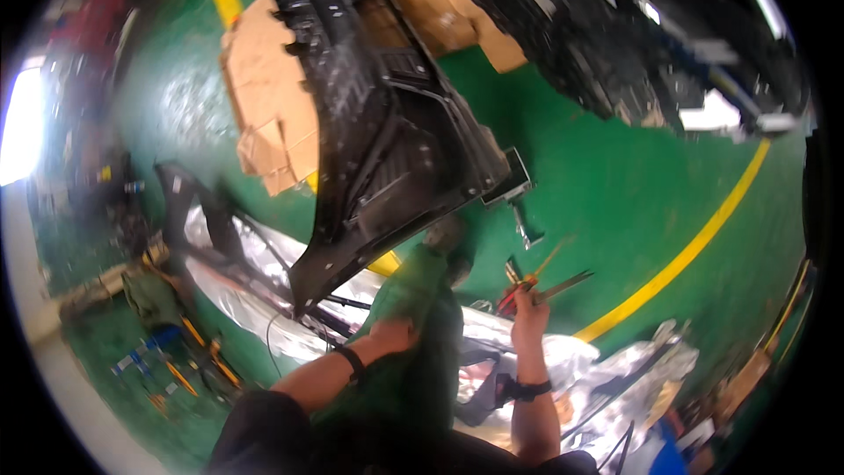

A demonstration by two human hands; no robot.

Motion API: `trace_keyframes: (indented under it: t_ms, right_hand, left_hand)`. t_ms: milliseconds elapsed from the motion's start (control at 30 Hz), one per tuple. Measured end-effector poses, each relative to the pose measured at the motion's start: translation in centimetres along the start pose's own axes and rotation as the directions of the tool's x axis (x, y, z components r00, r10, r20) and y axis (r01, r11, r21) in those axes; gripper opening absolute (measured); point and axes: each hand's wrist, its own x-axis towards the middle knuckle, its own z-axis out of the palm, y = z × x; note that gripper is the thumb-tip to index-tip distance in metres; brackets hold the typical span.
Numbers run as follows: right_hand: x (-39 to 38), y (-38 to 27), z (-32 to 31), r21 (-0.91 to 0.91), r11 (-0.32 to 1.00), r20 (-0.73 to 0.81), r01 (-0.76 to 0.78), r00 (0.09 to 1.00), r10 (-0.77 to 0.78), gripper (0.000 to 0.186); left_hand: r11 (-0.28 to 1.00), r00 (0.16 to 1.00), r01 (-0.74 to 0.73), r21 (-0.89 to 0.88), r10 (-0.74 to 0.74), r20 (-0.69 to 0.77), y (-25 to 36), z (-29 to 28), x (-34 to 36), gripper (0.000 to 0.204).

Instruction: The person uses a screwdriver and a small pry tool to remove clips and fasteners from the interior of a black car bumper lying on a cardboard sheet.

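Low in front of my green trousers [431,299], my left hand [393,334] is closed in a fist. It is blurred, and whatever it might hold is hidden. My right hand [529,312], out to the right, is closed round a bundle of hand tools. A red grip [507,303] shows at its left side, a thin yellowish shaft [549,257] sticks up, and a dark flat blade [567,285] points right. Ahead of both hands stretches a large black molded car body panel [387,149]. Neither hand touches it.
A metal stand [508,178] with a T-shaped handle [527,233] meets the panel's right end. Flattened cardboard [268,97] lies left of it. Plastic-wrapped parts [615,387] spread around my legs. Tools [180,361] lie at the lower left. Dark car parts [633,26] fill the upper right.
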Motion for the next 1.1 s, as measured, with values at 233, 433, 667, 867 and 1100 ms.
trace_keyframes:
  t_ms: [233,433,667,867,1100]
  right_hand:
    - [-18.3,-9.8,8.7,-0.373,0.928,0.369,0.025,0.921,0.124,0.025]
    - [-28.8,-11.6,15.3,-0.645,0.543,0.692,0.538,0.712,0.116,0.031]
    - [-34.5,-9.3,25.0,-0.394,0.433,0.915,0.811,0.392,0.098,0.020]
    - [-39.2,-7.1,37.8,-0.493,0.318,0.869,0.810,0.479,0.127,0.026]
    - [-42.6,-2.3,52.8,-0.441,0.331,0.895,0.834,0.437,0.092,0.037]
  left_hand:
    - [0.776,0.985,-0.172,-0.607,0.140,-0.099,3.3,-9.7,-13.6,0.050]
    - [0.453,0.919,-0.368,-0.812,0.310,-0.243,2.9,-16.4,-26.8,0.079]
    - [0.506,0.900,-0.433,-0.746,0.190,-0.393,-4.8,-19.0,-32.4,0.086]
    - [0.491,0.898,-0.440,-0.752,0.254,-0.360,-14.6,-26.3,-33.6,0.086]
    - [0.453,0.895,-0.444,-0.773,0.271,-0.355,-28.5,-35.9,-36.2,0.073]
